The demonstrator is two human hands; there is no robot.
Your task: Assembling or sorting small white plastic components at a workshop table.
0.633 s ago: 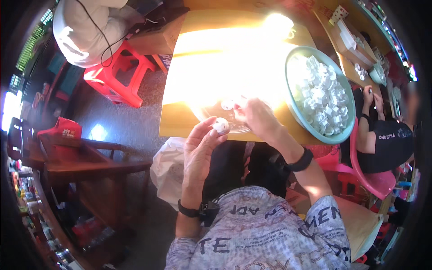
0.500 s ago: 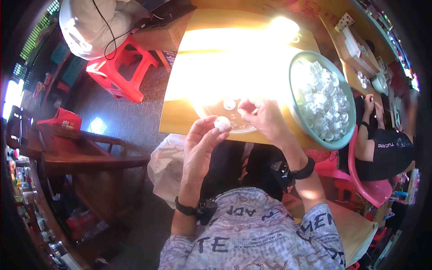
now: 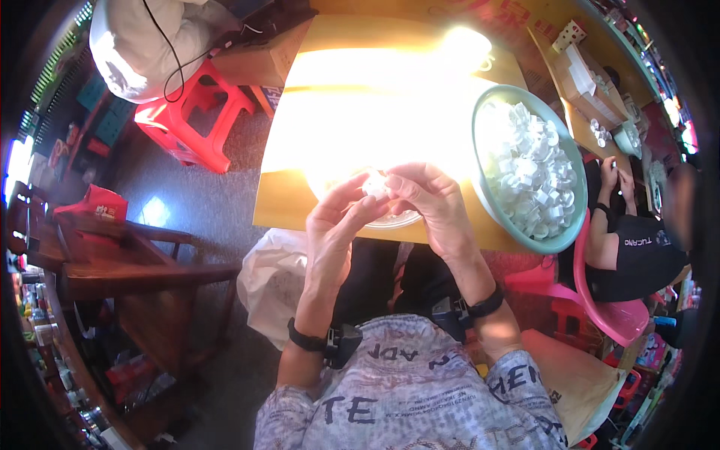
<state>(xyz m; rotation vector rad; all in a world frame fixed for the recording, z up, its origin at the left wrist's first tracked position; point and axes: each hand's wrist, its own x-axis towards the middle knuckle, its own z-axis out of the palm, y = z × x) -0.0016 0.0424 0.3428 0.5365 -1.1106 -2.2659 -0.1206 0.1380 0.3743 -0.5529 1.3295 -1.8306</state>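
My left hand (image 3: pixel 335 225) pinches a small round white piece (image 3: pixel 376 186) between thumb and fingers over the table's near edge. Against the same piece, from the other side, come the closed fingertips of my right hand (image 3: pixel 441 214); whether they hold something tiny is hidden. Under both hands lies a round clear tray (image 3: pixel 401 220), mostly covered by them and washed out by glare. To the right stands a pale green basin (image 3: pixel 556 244) heaped with small white plastic pieces (image 3: pixel 538 176).
Strong light bleaches the middle of the yellow table (image 3: pixel 281 202). A lamp (image 3: pixel 466 46) shines at its far side. At left are a red stool (image 3: pixel 196 120) and a dark wooden chair (image 3: pixel 142 262). Another person (image 3: pixel 630 251) sits at right; a white bag (image 3: pixel 270 285) hangs near my left forearm.
My right hand has moved left from over the tray to meet the white piece in my left hand. The left hand has risen slightly, and the view has shifted a little.
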